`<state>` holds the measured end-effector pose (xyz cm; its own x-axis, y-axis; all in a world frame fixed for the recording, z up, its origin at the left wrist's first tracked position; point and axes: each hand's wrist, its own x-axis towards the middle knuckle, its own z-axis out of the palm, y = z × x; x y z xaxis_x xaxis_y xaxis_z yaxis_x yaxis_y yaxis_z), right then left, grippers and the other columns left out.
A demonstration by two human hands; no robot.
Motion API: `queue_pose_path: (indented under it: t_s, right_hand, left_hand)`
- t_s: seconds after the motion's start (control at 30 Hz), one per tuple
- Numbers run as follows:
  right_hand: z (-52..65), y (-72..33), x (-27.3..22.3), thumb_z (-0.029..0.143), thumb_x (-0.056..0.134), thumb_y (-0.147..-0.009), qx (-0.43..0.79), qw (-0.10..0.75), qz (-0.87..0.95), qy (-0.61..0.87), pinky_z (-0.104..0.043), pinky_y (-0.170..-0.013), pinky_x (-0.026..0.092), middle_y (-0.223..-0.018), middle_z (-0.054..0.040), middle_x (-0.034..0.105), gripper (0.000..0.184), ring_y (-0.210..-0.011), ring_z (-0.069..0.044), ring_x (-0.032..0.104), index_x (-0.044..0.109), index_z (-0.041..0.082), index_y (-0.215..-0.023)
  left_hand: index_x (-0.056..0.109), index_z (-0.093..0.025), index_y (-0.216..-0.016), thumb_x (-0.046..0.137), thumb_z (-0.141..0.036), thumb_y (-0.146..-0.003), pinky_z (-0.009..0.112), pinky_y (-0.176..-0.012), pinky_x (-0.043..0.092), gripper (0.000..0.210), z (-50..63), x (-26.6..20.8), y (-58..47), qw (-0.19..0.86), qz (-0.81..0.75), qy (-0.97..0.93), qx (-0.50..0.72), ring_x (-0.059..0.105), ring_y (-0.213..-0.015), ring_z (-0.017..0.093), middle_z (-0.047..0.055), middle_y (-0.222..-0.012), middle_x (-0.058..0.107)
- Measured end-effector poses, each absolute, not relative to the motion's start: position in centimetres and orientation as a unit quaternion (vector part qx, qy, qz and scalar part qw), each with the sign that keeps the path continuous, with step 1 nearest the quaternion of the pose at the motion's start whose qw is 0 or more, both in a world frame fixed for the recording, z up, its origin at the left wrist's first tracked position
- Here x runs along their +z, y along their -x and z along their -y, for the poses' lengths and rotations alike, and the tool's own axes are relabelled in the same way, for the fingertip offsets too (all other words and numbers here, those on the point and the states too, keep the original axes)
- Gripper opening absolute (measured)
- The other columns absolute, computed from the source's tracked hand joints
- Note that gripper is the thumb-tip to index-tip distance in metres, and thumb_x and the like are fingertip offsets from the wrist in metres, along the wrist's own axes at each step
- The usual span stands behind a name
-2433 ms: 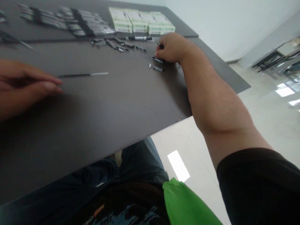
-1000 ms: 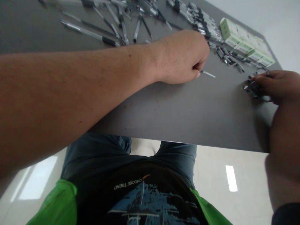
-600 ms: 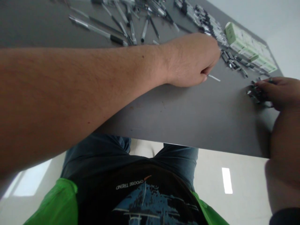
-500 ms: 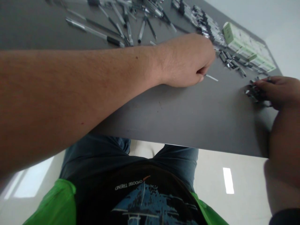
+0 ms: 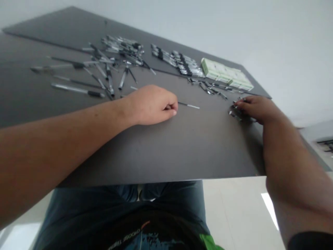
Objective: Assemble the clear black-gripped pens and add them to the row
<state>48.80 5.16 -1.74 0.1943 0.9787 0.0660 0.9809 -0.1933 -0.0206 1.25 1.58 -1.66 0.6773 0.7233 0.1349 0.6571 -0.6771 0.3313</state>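
My left hand (image 5: 153, 106) rests on the grey table, its fingers curled into a fist. A thin refill (image 5: 191, 106) with a dark stretch and a pale end sticks out past those fingers; the rest of it is hidden by the hand. At the right, my right hand (image 5: 252, 106) reaches into a small heap of dark and shiny pen parts (image 5: 235, 116), possibly caps. Its thumb and fingers close on some of these, and the palm hides the others. Between the hands and farther back lie more small parts (image 5: 208, 87) of the same look.
Clear pens with black grips (image 5: 78, 90) lie scattered on the left, before a loose pile of pens (image 5: 122, 47). Pens in neat rows (image 5: 179, 62) stand farther back, beside green-and-white boxes (image 5: 226, 74). The grey table's (image 5: 166, 156) front edge runs above my lap.
The camera has tilted up, so more of the table's far side shows. Both hands stay in about the same places, the left still a fist and the right still at the heap.
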Motion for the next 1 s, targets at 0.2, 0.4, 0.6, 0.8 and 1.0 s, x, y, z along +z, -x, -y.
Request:
queue_pose_path:
  t_s: [0.2,0.4,0.6,0.8,1.0]
  right_hand:
    - [-5.3,-48.3,-1.7,0.046,0.071,-0.096,0.057,0.059,0.645,0.759,-0.036,-0.071,0.053,-0.088,-0.0053,0.084,0.023,-0.079,-0.026,0.073,0.083,0.027,-0.099]
    - [-5.1,-46.9,-1.3,0.048,0.072,-0.093,0.059,0.061,0.672,0.735,-0.036,-0.075,0.052,-0.084,-0.0036,0.083,0.022,-0.081,-0.027,0.073,0.084,0.03,-0.094]
    - [-5.3,-46.8,-1.5,0.039,0.072,-0.093,0.071,0.115,0.677,0.723,-0.034,-0.078,0.053,-0.092,-0.0039,0.084,0.022,-0.085,-0.025,0.074,0.085,0.027,-0.105]
    - [-4.6,-48.9,-0.5,0.037,0.069,-0.092,0.058,0.167,0.656,0.733,-0.035,-0.077,0.051,-0.089,-0.007,0.082,0.027,-0.079,-0.022,0.068,0.084,0.02,-0.106]
    - [-3.8,-50.4,0.3,0.04,0.067,-0.096,0.027,0.252,0.616,0.746,-0.036,-0.071,0.047,-0.087,-0.0081,0.079,0.028,-0.069,-0.019,0.061,0.082,0.018,-0.104]
  left_hand:
    - [0.084,-0.028,-0.114,0.051,-0.051,-0.099,0.041,-0.089,0.056,0.043,-2.1,-2.5,-0.5,0.121,-0.373,-0.912,0.123,0.081,-0.105,0.03,0.005,-0.111,0.087]
    - [0.083,-0.027,-0.116,0.051,-0.054,-0.101,0.043,-0.092,0.058,0.044,-2.2,-2.8,-0.3,0.133,-0.37,-0.911,0.126,0.081,-0.107,0.031,0.007,-0.114,0.087]
    - [0.084,-0.026,-0.114,0.05,-0.053,-0.101,0.044,-0.091,0.059,0.046,-2.2,-2.8,-0.4,0.139,-0.367,-0.911,0.128,0.081,-0.104,0.032,0.008,-0.112,0.087]
    - [0.085,-0.025,-0.115,0.052,-0.053,-0.101,0.044,-0.092,0.059,0.046,-2.4,-3.3,0.0,0.146,-0.358,-0.912,0.137,0.081,-0.1,0.031,0.009,-0.109,0.086]
    - [0.085,-0.024,-0.117,0.051,-0.051,-0.103,0.042,-0.092,0.057,0.046,-2.0,-2.9,-0.1,0.143,-0.372,-0.909,0.123,0.079,-0.099,0.03,0.007,-0.11,0.086]
